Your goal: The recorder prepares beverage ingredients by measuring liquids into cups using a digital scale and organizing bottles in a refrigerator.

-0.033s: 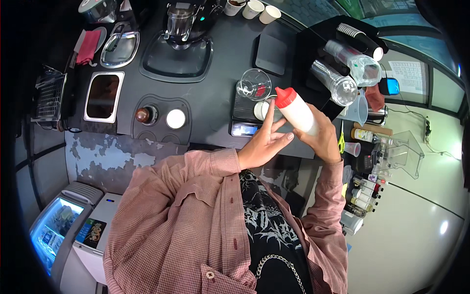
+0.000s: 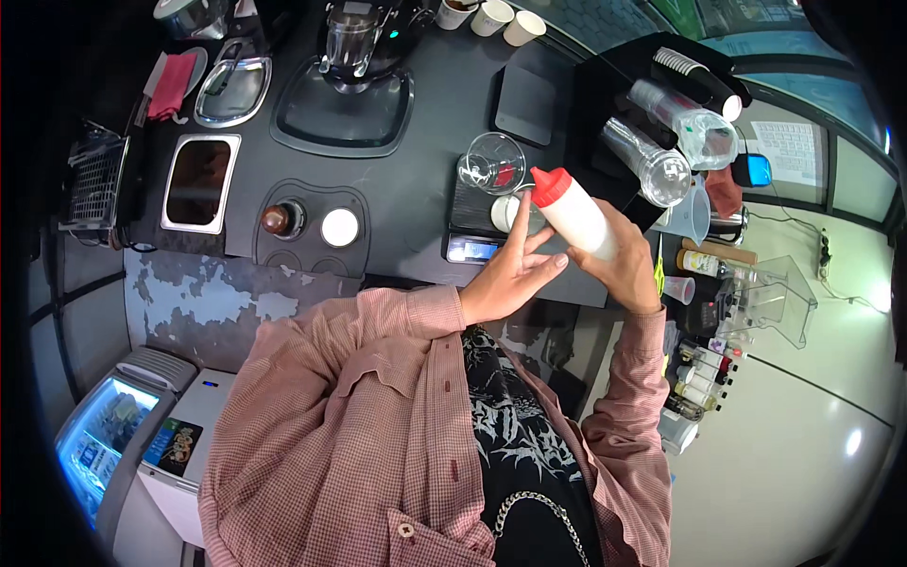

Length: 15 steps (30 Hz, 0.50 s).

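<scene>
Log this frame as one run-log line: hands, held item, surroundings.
right hand: grips white squeeze bottle, red cap, tilted | left hand: open, fingertips by bottle | below: clear glass on scale, dark counter

Landmark: the scale (image 2: 477, 234) on the counter (image 2: 416, 189). A glass cup (image 2: 492, 163) stands on the scale. The squeeze bottle (image 2: 570, 211) is tilted just right of the scale, held in the right hand (image 2: 624, 269); the left hand (image 2: 508, 276) lies in front of the scale, fingers touching the bottle. Left of the scale sit two round lids (image 2: 312, 223); further left, an inset basin (image 2: 198, 181). Behind and left of the scale lies a tray (image 2: 342, 118). Stacked cups (image 2: 661, 142) lie to the right, paper cups (image 2: 491, 17) far behind
</scene>
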### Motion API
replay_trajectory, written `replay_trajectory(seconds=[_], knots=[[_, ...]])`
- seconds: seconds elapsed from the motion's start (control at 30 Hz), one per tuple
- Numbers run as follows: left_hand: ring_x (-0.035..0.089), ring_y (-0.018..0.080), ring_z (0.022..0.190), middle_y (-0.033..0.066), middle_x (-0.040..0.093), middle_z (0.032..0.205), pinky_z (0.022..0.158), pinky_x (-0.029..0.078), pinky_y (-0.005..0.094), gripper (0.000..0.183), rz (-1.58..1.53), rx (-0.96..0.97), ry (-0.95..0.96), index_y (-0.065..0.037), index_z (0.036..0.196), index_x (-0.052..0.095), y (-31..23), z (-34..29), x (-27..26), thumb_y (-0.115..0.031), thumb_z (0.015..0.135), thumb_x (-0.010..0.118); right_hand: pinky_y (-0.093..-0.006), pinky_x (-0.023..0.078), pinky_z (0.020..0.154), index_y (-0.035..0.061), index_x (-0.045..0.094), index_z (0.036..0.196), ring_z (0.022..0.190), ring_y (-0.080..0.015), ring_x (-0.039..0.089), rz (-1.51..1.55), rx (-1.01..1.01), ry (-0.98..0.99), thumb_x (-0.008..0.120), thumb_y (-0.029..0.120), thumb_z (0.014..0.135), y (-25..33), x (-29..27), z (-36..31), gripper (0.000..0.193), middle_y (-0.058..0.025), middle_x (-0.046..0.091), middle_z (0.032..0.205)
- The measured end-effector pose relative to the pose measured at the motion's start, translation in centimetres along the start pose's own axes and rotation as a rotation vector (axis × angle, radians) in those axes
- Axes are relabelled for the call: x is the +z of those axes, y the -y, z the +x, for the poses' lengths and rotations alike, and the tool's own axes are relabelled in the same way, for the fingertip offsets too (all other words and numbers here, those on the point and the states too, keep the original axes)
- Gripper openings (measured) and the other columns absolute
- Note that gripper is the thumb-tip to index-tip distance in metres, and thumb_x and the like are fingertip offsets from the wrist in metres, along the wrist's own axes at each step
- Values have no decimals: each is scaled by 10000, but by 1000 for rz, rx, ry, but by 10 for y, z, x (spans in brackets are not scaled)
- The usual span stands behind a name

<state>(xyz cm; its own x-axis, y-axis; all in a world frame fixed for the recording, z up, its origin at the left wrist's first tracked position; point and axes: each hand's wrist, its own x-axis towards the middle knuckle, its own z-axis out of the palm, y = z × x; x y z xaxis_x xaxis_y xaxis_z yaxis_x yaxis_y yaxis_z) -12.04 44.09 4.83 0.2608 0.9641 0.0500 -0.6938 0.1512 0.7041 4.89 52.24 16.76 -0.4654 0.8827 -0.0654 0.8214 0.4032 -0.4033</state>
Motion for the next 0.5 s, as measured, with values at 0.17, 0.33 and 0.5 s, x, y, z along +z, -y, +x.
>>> replay_trajectory(seconds=[0.17, 0.33, 0.5], knots=[[517, 316, 1371, 326, 260, 1620, 1036, 505, 403, 1096, -64, -90, -48, -91, 1524, -362, 2, 9, -9, -305, 1049, 602, -457, 528, 878, 101, 616, 1269, 1006, -368, 649, -252, -77, 30, 873, 312, 706, 14, -10, 21, 654, -125, 714, 1119], [556, 277, 1323, 266, 290, 1629, 1059, 500, 431, 1001, -126, -124, -54, -224, 1570, -309, 1, 13, -13, -278, 1071, 558, -458, 571, 813, 88, 658, 1264, 945, -370, 698, -369, -109, 90, 845, 326, 732, 33, -17, 42, 612, -139, 724, 1113], [570, 278, 1309, 242, 313, 1622, 1056, 507, 425, 952, -274, -151, -54, -245, 1597, -231, -5, 15, -12, -232, 1060, 554, -461, 577, 787, 88, 679, 1232, 935, -359, 707, -456, -160, 126, 839, 352, 743, 47, -24, 56, 579, -132, 733, 1091]])
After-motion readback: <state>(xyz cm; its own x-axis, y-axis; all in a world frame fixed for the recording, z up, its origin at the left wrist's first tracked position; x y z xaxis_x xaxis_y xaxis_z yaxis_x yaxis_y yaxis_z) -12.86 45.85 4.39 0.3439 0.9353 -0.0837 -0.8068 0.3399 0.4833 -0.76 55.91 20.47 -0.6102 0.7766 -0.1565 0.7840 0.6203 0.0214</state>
